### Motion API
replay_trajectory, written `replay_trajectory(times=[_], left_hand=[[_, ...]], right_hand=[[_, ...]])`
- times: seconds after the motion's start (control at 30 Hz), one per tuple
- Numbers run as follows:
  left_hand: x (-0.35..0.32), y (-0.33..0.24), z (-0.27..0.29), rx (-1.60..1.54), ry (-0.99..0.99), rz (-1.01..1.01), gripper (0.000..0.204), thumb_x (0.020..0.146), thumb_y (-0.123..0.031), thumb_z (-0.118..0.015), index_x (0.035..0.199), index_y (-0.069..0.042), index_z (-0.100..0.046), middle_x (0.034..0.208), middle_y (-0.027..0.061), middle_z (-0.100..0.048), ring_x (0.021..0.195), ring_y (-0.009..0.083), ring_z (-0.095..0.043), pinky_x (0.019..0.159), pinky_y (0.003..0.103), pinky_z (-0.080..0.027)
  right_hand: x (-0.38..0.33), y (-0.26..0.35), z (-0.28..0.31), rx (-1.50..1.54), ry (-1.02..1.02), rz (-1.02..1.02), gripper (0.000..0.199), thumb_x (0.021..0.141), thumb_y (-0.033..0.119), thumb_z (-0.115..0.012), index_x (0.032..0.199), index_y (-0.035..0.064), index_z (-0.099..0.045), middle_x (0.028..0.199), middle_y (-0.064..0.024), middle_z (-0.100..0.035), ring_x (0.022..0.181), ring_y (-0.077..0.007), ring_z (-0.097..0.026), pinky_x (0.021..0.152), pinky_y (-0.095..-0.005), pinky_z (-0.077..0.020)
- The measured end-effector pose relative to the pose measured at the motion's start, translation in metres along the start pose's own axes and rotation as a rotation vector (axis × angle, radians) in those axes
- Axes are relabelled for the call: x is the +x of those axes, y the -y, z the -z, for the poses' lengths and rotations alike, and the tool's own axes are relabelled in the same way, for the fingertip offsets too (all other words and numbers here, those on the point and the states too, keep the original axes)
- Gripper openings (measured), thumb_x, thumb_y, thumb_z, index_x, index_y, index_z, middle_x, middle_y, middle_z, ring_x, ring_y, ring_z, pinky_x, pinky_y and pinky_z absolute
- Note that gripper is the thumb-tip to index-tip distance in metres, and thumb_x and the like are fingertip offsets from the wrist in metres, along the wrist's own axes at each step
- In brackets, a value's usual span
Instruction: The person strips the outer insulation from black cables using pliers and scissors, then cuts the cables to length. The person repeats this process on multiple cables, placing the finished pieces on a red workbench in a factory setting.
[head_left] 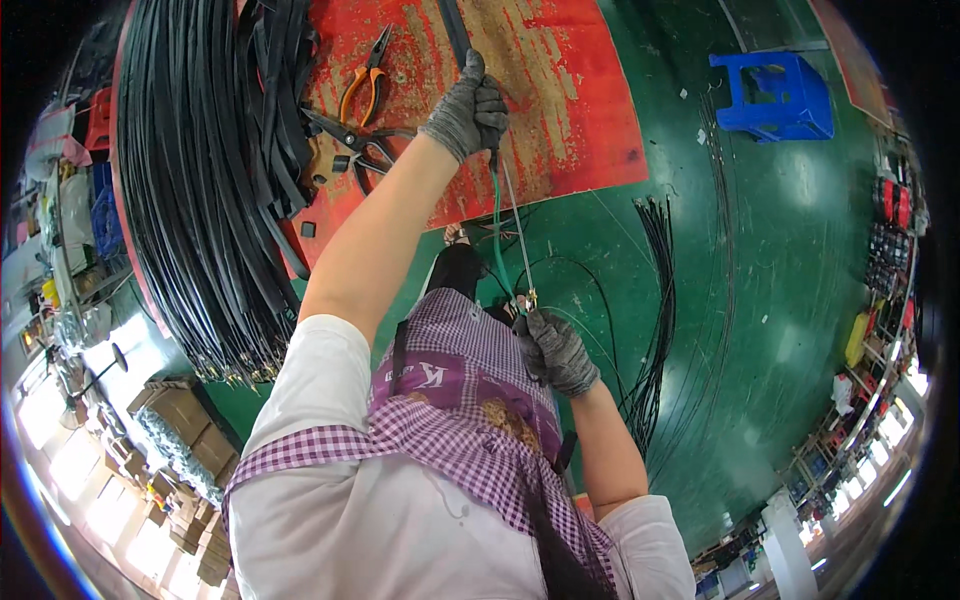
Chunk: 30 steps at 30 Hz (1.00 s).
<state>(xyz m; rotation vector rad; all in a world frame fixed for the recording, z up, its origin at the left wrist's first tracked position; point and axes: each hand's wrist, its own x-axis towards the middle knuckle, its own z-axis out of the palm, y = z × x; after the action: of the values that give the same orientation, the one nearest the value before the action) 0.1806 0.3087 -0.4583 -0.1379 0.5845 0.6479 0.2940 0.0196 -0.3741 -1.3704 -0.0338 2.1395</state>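
Overhead, the red bench [560, 90] fills the top of the view, with a thick heap of black cables [200, 190] spread along its left side and brass-tipped ends hanging off the edge; a further bundle of black cables [655, 300] trails over the green floor [780, 280], where a blue stool [775, 95] stands well apart. Orange-handled pliers [365, 80] and dark cutters [350, 140] lie on the bench just left of the raised arm. The left hand [468, 110] — gloved in grey, fist closed — grips the upper end of a thin cable [512, 225] over the bench, with a green strand running beside it. The right hand [556, 350], also gloved, pinches the lower end near its brass tip, close to the checked apron [450, 400]. I judge the step to be drawing one cable out taut between both hands; the next move likely calls for a steady pull and a firm hold on the small tip — it could slip.
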Motion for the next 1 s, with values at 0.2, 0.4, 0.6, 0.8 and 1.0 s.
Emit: replay_trajectory(times=[0.2, 0.4, 0.6, 0.8, 1.0], left_hand=[[-0.004, -0.020, -0.016, 0.039, -0.003, -0.075, 0.042, 0.066, -0.046, -0.059, 0.053, -0.015, -0.034, 0.042, -0.0084, -0.024, 0.034, 0.0045, -0.022, 0.030, 0.018, -0.022], [-0.004, -0.021, -0.020, 0.045, -0.051, -0.071, 0.042, 0.066, -0.045, -0.059, 0.053, -0.014, -0.034, 0.042, -0.0084, -0.024, 0.034, 0.0043, -0.022, 0.029, 0.018, -0.022], [-0.002, -0.020, -0.021, -0.004, -0.013, -0.057, 0.041, 0.067, -0.044, -0.059, 0.053, -0.014, -0.035, 0.041, -0.0083, -0.025, 0.034, 0.0040, -0.023, 0.030, 0.018, -0.023], [-0.007, -0.031, -0.049, 0.088, -0.058, -0.119, 0.041, 0.068, -0.044, -0.059, 0.052, -0.014, -0.035, 0.040, -0.0083, -0.026, 0.032, 0.0050, -0.023, 0.030, 0.019, -0.025], [-0.010, -0.047, -0.051, -0.046, -0.040, -0.086, 0.039, 0.072, -0.041, -0.056, 0.051, -0.014, -0.036, 0.040, -0.0071, -0.029, 0.032, 0.0060, -0.026, 0.031, 0.020, -0.027]], right_hand=[[0.017, 0.029, -0.005, -0.285, 0.075, 0.068, 0.022, 0.081, 0.024, -0.048, 0.090, 0.0053, -0.050, 0.060, -0.0016, -0.049, 0.046, -0.0097, -0.044, 0.041, -0.0228, -0.0335], [0.024, 0.024, -0.004, -0.622, 0.023, 0.162, 0.023, 0.075, 0.008, -0.048, 0.098, 0.0046, -0.045, 0.079, -0.0094, -0.054, 0.067, -0.0241, -0.052, 0.060, -0.0392, -0.0396], [0.025, 0.019, 0.004, -0.939, 0.013, 0.487, 0.017, 0.075, 0.007, -0.048, 0.092, 0.0033, -0.047, 0.078, -0.0111, -0.053, 0.067, -0.0259, -0.053, 0.058, -0.0354, -0.0407], [0.036, 0.050, -0.020, -0.547, -0.065, 0.452, 0.025, 0.081, 0.028, -0.045, 0.079, 0.0031, -0.051, 0.055, -0.0004, -0.044, 0.042, -0.0100, -0.038, 0.039, -0.0229, -0.0283], [0.052, 0.064, -0.034, -0.745, -0.164, 0.745, 0.026, 0.084, 0.025, -0.043, 0.079, 0.0007, -0.051, 0.055, -0.0039, -0.048, 0.046, -0.0123, -0.044, 0.042, -0.0265, -0.0349]])
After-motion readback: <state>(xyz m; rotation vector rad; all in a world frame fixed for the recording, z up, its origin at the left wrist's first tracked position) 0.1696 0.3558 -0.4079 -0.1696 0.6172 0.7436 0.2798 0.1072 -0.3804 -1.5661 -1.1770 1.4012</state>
